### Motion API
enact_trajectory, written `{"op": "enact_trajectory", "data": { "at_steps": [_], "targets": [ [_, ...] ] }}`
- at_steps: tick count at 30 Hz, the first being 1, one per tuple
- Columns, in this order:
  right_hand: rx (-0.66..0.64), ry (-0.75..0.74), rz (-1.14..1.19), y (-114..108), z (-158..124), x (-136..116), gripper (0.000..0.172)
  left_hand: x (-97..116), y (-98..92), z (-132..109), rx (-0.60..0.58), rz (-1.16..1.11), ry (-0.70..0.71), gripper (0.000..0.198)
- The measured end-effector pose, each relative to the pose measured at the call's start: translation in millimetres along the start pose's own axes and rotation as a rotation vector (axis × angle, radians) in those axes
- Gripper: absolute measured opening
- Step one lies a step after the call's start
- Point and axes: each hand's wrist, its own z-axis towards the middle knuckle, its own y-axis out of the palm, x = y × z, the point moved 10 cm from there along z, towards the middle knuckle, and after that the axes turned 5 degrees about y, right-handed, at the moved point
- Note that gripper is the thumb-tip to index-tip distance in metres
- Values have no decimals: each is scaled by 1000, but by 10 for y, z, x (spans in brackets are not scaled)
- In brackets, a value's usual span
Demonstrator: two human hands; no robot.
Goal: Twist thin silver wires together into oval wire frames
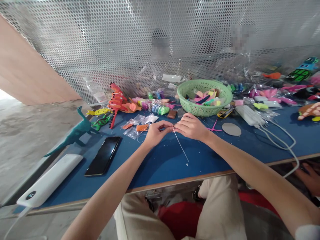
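Observation:
Above the middle of the blue table (pixel 155 166), my left hand (pixel 157 132) and my right hand (pixel 190 127) meet fingertip to fingertip. Both are closed in a pinch around the upper end of a thin, pale wire (pixel 180 144). Its free length slants down toward the table's front edge, near a tiny white scrap (pixel 187 164). Fingers cover the pinched end. Just left of my left hand lie small clear bags with orange clay (pixel 142 128). Beyond my right hand are crossed pink sticks (pixel 214 126) and a grey oval disc (pixel 231 129).
Behind my hands stands a green basket (pixel 205 110) of colourful clay packets. To the left are a black phone (pixel 103 156), a white power bank (pixel 51 180), a teal dinosaur (pixel 80 131) and a red spiky figure (pixel 117 105). White cables (pixel 282 136) trail off at right, near another person's hand (pixel 308 178).

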Motion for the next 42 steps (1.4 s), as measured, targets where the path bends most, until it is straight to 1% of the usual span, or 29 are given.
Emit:
{"op": "enact_trajectory", "data": {
  "at_steps": [4,7,12,17,22,27,34,39,42],
  "targets": [
    [-5,19,47,12,0,19,26,-14,-10,2,1,6,-6,25],
    [-12,46,89,22,6,45,26,-27,-13,-5,-14,7,-13,27],
    [-6,73,91,1,12,78,24,-56,22,-17,-66,-113,-44,32],
    [9,70,66,-24,4,99,24,-82,22,-13,-35,-173,-82,31],
    [-1,104,91,-20,5,131,22,-107,44,-19,9,-278,-126,33],
    [2,122,89,-37,14,122,21,-52,28,-9,7,-209,-92,27],
    [18,84,32,-48,12,104,20,28,6,20,15,-123,-36,23],
    [4,54,22,-15,6,85,19,-4,16,37,-3,-114,-30,20],
    [16,48,24,-14,11,69,21,-93,46,20,-24,-179,-81,23]
  ]
}}
